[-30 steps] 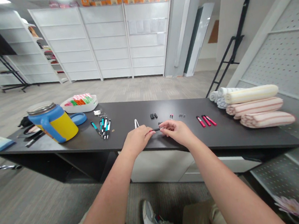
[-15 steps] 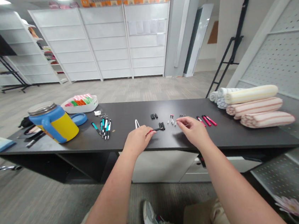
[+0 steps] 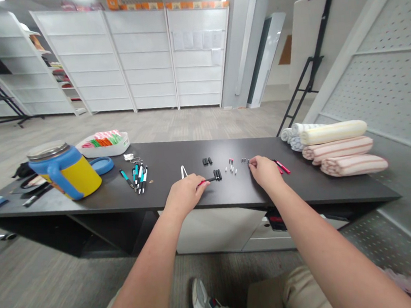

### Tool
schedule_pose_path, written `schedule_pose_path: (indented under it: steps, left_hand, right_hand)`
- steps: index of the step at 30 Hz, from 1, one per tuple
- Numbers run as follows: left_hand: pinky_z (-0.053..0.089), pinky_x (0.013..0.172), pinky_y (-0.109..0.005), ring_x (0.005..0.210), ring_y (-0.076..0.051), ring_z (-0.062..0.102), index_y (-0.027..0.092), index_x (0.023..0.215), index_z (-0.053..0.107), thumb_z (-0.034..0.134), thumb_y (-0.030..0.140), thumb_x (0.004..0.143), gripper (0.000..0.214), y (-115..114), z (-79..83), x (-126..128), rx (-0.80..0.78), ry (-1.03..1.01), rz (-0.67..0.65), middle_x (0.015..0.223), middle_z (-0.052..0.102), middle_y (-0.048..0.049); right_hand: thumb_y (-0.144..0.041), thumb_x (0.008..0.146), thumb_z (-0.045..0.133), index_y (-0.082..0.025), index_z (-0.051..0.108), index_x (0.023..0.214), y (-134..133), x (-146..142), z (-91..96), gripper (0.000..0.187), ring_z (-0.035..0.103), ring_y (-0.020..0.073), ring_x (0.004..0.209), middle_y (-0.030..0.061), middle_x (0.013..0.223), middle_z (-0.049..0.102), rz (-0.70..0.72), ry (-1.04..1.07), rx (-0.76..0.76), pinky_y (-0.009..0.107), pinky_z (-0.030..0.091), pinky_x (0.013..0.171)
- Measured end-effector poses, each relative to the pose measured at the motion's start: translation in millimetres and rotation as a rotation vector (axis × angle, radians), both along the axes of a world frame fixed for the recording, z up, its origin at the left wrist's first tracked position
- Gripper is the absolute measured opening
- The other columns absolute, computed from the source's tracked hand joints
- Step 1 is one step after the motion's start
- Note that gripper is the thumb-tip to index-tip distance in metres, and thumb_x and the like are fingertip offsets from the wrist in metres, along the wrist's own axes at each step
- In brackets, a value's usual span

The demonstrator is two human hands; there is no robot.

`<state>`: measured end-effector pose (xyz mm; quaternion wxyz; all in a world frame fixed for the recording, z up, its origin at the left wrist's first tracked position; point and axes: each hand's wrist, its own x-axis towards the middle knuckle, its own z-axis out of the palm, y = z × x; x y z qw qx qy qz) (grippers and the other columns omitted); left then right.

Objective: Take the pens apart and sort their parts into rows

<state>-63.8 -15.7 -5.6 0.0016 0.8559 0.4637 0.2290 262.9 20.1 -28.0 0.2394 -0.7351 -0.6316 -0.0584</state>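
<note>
My left hand (image 3: 185,194) is closed around a slim red-and-black pen part (image 3: 210,179), its black end pointing right towards several short black tubes (image 3: 218,174). Thin white sticks (image 3: 183,171) lie just behind that hand. Fingers bent together, my right hand (image 3: 265,171) is down at the tabletop beside a row of tiny metallic pieces (image 3: 244,160); what its fingertips hold is hidden. Between the hands lie small white and red-tipped pieces (image 3: 231,167) and, farther back, short black pieces (image 3: 207,161). Red pen parts (image 3: 283,167) rest right of my right hand, partly covered by it.
Teal, black and white pens (image 3: 140,178) lie on the dark table (image 3: 175,150) at left, near a blue-and-yellow mug (image 3: 68,171), its blue lid (image 3: 103,165) and a white tray (image 3: 122,145). Rolled towels (image 3: 351,146) are stacked at right.
My right hand has moved right and slightly back, from beside the small white pieces to the tiny metallic ones. The left hand keeps its hold. The whole view has shifted a little.
</note>
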Motion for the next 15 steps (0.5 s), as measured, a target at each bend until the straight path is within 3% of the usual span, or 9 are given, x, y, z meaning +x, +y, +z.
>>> schedule_pose_path:
  steps: [3, 15]
  left_hand:
    - [0.046, 0.075, -0.028, 0.091, -0.019, 0.067, 0.026, 0.111, 0.073, 0.041, 0.049, 0.107, 0.040, 0.0, 0.5, 0.4, -0.004, 0.010, -0.001, 0.099, 0.071, -0.0044]
    - [0.045, 0.073, -0.028, 0.089, -0.019, 0.067, 0.025, 0.110, 0.073, 0.042, 0.049, 0.107, 0.039, 1.0, -0.6, 1.4, 0.009, 0.023, 0.000, 0.098, 0.070, -0.0039]
  right_hand:
    - [-0.020, 0.092, 0.064, -0.015, 0.070, 0.111, 6.9, 1.3, -0.9, 0.021, 0.071, 0.0234, 0.097, 0.0105, 0.103, 0.077, -0.033, 0.038, -0.002, 0.031, 0.049, 0.086]
    - [-0.028, 0.093, 0.066, -0.018, 0.076, 0.099, 24.5, 1.3, 2.0, 0.016, 0.072, 0.0245, 0.094, 0.0109, 0.097, 0.078, -0.102, 0.017, -0.048, 0.031, 0.049, 0.083]
